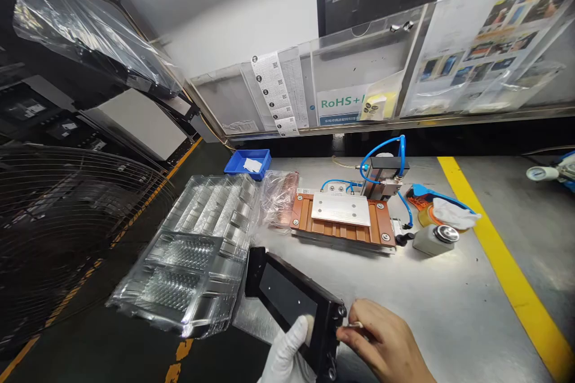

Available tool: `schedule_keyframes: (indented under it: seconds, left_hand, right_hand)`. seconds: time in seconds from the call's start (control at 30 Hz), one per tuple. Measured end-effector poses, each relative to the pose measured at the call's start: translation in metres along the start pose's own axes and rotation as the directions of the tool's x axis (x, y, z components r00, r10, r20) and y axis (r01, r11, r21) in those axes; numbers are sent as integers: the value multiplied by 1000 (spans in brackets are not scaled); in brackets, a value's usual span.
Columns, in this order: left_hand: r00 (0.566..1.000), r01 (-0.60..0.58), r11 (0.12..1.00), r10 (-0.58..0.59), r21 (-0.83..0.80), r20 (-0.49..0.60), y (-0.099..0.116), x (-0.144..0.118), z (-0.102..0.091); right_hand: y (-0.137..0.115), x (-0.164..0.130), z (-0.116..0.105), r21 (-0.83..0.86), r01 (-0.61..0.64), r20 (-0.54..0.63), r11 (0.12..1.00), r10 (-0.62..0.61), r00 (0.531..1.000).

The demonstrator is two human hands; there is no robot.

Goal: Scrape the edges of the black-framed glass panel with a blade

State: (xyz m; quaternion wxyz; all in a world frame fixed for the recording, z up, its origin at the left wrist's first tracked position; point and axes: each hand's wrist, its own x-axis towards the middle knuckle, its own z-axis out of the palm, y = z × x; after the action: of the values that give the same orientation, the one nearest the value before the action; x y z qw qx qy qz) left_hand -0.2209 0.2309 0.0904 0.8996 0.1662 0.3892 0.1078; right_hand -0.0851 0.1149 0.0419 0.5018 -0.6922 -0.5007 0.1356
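Note:
My left hand (287,356), in a white glove, grips a black rectangular housing (309,278) with a dark grey inset panel, its thumb lying on the panel. The housing is tilted above the front of the metal bench. At its right end, where small round fittings show, my bare right hand (386,338) is closed, thumb and finger pinching a small pale thin piece (354,325) against or close to that edge. What this piece is I cannot make out. Beyond the hands sits a brown fixture (299,206) with a silver plate (340,210) on top.
Stacked clear plastic trays (202,263) stand at the left, with a blue bin (229,166) behind. Blue air hoses (381,152) loop over the fixture. A pump bottle (433,243) and tape roll (424,215) sit right, near yellow floor-style tape (503,251). A fan guard (90,221) is far left.

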Motion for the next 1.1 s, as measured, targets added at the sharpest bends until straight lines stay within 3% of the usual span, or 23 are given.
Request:
schedule_keyframes:
  seconds: [0.2,0.47,0.57,0.77,0.9,1.0,1.1]
  left_hand:
    - [1000,-4,999,5,35,-30,-4,-1,-17]
    - [998,16,999,-17,28,61,-12,-2,-11]
    - [997,13,1000,-15,29,81,-12,-2,-11]
    - [997,-11,1000,10,10,76,-11,1,-22]
    - [999,-35,999,36,-20,35,-8,5,-35]
    - [998,-51,998,52,-40,20,-6,7,-40]
    - [997,-76,996,77,-49,18,-6,9,-37]
  right_hand:
    - [-6,11,3,-19,61,-164,998,-64,984]
    - [-12,18,8,-59,65,-242,996,-78,967]
    - [-9,16,9,-39,47,-210,998,-55,976]
    - [-2,0,8,7,-46,-33,999,46,998]
    - [-6,-7,10,17,-36,-15,999,36,999]
    - [-6,-7,15,-37,-26,-78,999,23,997]
    - [-2,-4,21,-169,-8,-226,986,-31,974]
